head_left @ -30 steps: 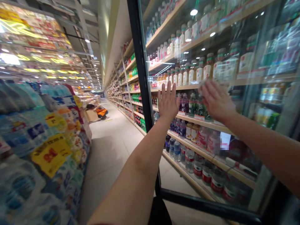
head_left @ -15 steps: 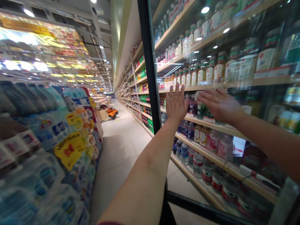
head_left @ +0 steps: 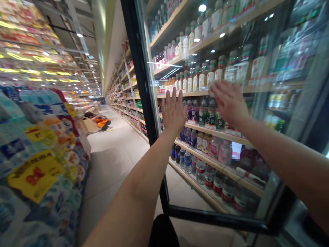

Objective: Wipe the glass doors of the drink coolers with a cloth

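A glass door (head_left: 195, 192) in a black frame stands at an angle before me. My left hand (head_left: 174, 111) lies against the glass near the frame's left upright, fingers stretched out and spread, holding nothing. Further right on the same pane, my right hand (head_left: 230, 103) is bent at the fingers and slightly blurred. A small white cloth (head_left: 211, 88) shows at its fingertips, mostly hidden by the hand. Rows of drink bottles (head_left: 210, 111) on pale shelves (head_left: 226, 138) appear in the glass behind both hands.
On the left rises a stack of wrapped bottle packs (head_left: 59, 133) with a yellow price sign (head_left: 36, 175). A tiled aisle floor (head_left: 110, 161) runs ahead beside long shelves (head_left: 125, 85). Further off, a person in orange (head_left: 101, 121) is low down near a cardboard box (head_left: 89, 126).
My right hand has moved upward over the glass, its fingers more bent. My left hand stays spread against the pane. The view has swung right, so more of the door's lower frame shows.
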